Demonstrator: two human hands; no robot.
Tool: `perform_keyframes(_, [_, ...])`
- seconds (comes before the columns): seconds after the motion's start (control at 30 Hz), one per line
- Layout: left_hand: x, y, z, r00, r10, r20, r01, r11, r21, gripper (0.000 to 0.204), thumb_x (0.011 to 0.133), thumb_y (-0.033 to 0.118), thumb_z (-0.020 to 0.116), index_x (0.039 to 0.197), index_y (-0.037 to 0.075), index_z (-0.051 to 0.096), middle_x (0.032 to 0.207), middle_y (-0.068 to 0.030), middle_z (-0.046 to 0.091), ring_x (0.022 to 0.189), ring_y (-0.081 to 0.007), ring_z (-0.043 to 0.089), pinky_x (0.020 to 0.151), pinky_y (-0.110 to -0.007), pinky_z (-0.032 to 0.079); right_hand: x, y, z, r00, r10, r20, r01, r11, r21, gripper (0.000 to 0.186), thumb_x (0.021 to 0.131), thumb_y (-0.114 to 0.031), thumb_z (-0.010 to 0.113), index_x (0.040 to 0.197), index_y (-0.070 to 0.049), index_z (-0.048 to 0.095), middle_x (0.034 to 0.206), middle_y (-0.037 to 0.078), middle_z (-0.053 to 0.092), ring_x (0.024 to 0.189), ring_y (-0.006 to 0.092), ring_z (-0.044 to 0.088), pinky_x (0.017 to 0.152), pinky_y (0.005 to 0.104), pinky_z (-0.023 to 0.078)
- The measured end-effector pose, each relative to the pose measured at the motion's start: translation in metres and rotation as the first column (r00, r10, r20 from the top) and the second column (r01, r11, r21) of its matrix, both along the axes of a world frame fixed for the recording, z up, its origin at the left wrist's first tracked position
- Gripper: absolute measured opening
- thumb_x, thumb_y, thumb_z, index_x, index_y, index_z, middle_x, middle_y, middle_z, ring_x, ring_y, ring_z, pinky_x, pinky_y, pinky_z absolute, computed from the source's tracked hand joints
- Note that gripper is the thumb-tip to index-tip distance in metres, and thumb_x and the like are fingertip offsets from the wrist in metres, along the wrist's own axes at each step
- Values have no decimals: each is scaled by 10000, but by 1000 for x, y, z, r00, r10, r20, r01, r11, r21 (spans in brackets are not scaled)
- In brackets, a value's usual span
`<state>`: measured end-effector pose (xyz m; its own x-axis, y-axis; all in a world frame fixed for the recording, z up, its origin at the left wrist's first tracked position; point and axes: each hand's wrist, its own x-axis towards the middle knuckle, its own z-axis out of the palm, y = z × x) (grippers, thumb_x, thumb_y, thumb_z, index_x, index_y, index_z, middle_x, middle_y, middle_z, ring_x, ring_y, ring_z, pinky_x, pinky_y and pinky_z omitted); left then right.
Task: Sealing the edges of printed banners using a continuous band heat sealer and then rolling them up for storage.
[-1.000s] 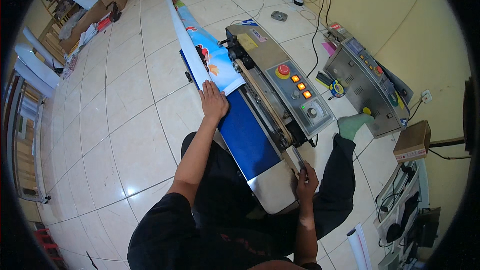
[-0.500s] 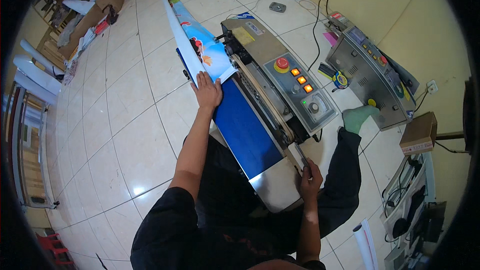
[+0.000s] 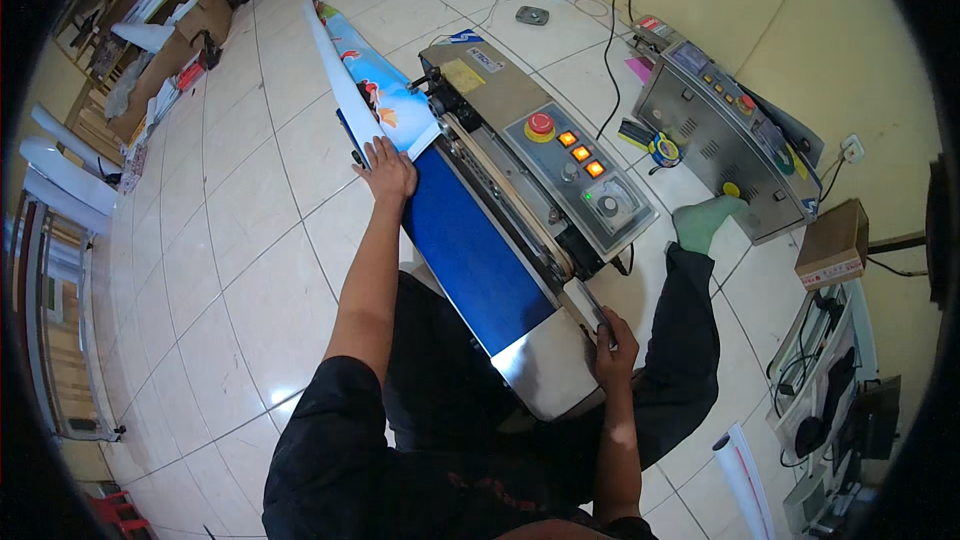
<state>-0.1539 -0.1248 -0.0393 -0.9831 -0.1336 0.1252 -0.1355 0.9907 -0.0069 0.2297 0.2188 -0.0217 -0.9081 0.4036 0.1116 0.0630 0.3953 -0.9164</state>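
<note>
A band sealing machine with a blue conveyor belt (image 3: 470, 240) lies in front of me, its pale metal near end (image 3: 550, 365) between my legs. At the belt's far end rests a long folded printed sheet (image 3: 385, 90), bright blue with colourful figures and a white flap, one edge at the sealing band (image 3: 505, 190). My left hand (image 3: 388, 170) lies flat on the sheet's near end, fingers spread. My right hand (image 3: 617, 348) has its fingers closed round a thin flat metal strip (image 3: 588, 302) beside the near end of the machine.
The control panel (image 3: 580, 170) has a red knob and lit orange switches. A tape measure (image 3: 662, 148) and a second steel machine (image 3: 710, 130) stand at right, near my green-socked foot (image 3: 705, 223). A cardboard box (image 3: 835, 245) and a paper roll (image 3: 745, 480) lie further right.
The view has shifted a little, so the machine appears further left. My left hand stays on the sheet and my right hand keeps hold of the metal strip.
</note>
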Motion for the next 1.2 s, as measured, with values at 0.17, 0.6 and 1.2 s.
perform_keyframes(0.17, [-3, 3, 10, 993, 118, -20, -118, 993, 29, 604, 969, 432, 331, 1495, 139, 294, 1551, -260, 169, 1436, -459, 103, 1068, -726, 67, -2, -3, 4, 998, 25, 66, -20, 997, -74, 273, 904, -42, 540, 1161, 4, 620, 1034, 182, 661, 951, 279, 655, 843, 341, 491])
perform_keyframes(0.6, [-47, -52, 7, 959, 265, -99, -267, 964, -4, 631, 947, 377, 438, 1475, 77, 269, 1357, -326, 400, 1063, -419, 581, 850, -517, 491, 1, 0, 7, 1000, 5, 2, -5, 998, -58, 254, 910, -37, 526, 1144, 1, 617, 1056, 188, 653, 981, 294, 642, 856, 356, 483])
perform_keyframes(1.2, [680, -259, 19, 844, 186, 504, -212, 977, -5, 716, 889, 279, 551, 1441, -73, 258, 1093, -351, 546, 912, -462, 583, 758, -529, 505, 6, 2, -22, 998, -20, 56, 23, 998, -63, 252, 952, -65, 504, 1159, 41, 600, 1015, 148, 652, 831, 184, 596, 732, 288, 462])
